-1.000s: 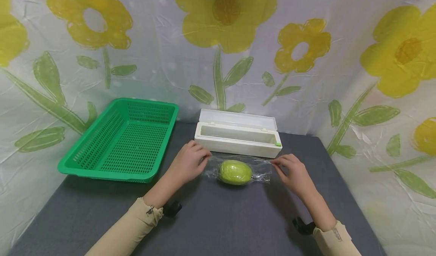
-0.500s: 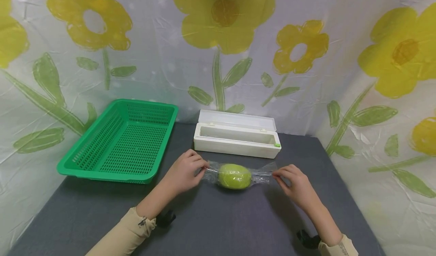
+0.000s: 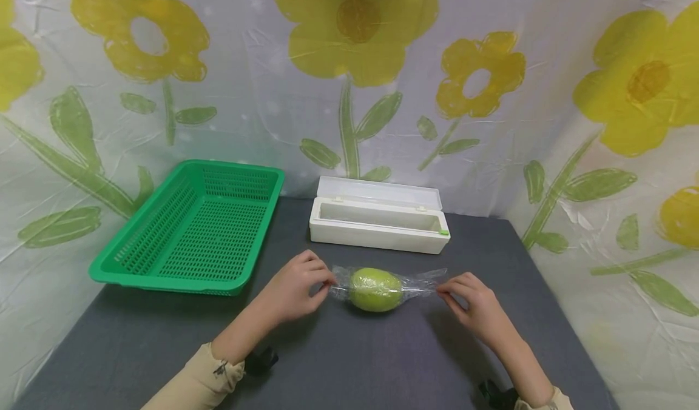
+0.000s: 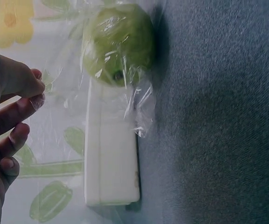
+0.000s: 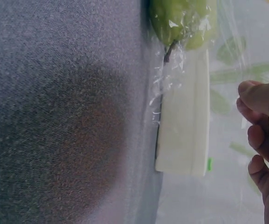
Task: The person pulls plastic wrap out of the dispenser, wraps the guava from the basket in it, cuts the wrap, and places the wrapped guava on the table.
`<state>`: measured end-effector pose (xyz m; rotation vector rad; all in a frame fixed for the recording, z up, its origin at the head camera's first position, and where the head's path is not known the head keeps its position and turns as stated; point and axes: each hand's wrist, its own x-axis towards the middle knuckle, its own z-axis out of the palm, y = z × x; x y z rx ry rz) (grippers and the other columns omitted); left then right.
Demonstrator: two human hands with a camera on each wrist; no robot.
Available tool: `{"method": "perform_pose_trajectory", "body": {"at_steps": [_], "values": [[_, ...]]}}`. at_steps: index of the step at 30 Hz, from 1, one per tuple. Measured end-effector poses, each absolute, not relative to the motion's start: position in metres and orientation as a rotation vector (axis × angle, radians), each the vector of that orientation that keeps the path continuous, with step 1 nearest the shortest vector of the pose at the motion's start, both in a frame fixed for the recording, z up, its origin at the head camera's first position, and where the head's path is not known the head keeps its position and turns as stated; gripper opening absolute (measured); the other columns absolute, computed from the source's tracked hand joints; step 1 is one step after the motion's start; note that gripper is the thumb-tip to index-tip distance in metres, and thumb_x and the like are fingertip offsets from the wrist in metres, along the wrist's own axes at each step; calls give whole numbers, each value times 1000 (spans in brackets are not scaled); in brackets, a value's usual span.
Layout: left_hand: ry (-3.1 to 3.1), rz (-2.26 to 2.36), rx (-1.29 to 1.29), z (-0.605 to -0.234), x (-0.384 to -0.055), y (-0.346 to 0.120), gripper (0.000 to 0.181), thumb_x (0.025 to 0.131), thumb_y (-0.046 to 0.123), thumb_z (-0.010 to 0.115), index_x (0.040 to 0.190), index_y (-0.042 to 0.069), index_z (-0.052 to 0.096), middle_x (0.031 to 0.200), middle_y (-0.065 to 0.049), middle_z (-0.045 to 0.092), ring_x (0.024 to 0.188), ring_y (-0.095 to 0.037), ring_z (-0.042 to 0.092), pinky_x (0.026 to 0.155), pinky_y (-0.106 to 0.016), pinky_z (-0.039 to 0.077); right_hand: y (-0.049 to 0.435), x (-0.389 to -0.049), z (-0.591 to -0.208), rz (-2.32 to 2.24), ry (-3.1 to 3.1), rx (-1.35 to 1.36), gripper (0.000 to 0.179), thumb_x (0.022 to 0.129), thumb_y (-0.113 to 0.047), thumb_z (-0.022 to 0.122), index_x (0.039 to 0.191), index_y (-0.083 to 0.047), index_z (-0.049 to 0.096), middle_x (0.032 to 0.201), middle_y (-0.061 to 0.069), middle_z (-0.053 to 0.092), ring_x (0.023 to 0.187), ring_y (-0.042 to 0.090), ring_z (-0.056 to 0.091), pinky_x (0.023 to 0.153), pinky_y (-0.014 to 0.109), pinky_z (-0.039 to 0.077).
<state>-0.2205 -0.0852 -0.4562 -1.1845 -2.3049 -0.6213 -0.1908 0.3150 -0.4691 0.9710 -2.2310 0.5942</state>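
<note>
A green pear (image 3: 375, 290) lies on its side on the dark table, with clear plastic wrap (image 3: 417, 284) around it. Its dark stem (image 5: 168, 52) shows through the film in the right wrist view. My left hand (image 3: 300, 285) pinches the film's left end between thumb and fingers, as the left hand (image 4: 13, 107) in the left wrist view confirms. At the opposite end, my right hand (image 3: 476, 308) pinches the wrap between thumb and forefinger. Both hands are apart from the fruit itself, and the film stretches between them.
Behind the pear stands a white cling film box (image 3: 377, 234) with its lid (image 3: 379, 190) raised. A green perforated basket (image 3: 240, 282) sits at the left. Flowered sheeting (image 3: 246, 94) rises along the table's back and sides.
Both hands have come nearer to me and lower, drawing the film's far edge over the pear. The wrap's ends are now gathered narrower. Box and basket stay put.
</note>
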Motion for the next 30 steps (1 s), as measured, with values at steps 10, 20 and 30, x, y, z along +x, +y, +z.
{"method": "perform_pose_trajectory", "body": {"at_steps": [10, 20, 30], "values": [[-2356, -630, -1301, -457, -213, -94, 18, 84, 3, 85, 93, 19, 82, 91, 9, 75, 93, -14, 59, 83, -32, 56, 323, -184, -471, 667, -2283, 1103, 18, 85, 1, 86, 96, -13, 81, 94, -5, 75, 85, 11, 65, 72, 20, 53], [-2493, -627, -1363, -460, -212, -96, 13, 87, 6, 86, 92, 18, 85, 91, 9, 73, 92, -12, 58, 82, -32, 57, 326, -181, -480, 775, -2357, 1235, 38, 71, 16, 85, 96, -13, 82, 95, -7, 74, 87, 11, 66, 76, 16, 52], [-2504, -365, -1366, -472, -218, -91, 19, 82, 4, 87, 92, 20, 88, 83, 9, 68, 82, -12, 53, 77, -28, 52, 314, -186, -492, 691, -2532, 1249, 38, 79, 16, 81, 99, -17, 86, 93, -7, 72, 87, 12, 64, 73, 22, 55]]}}
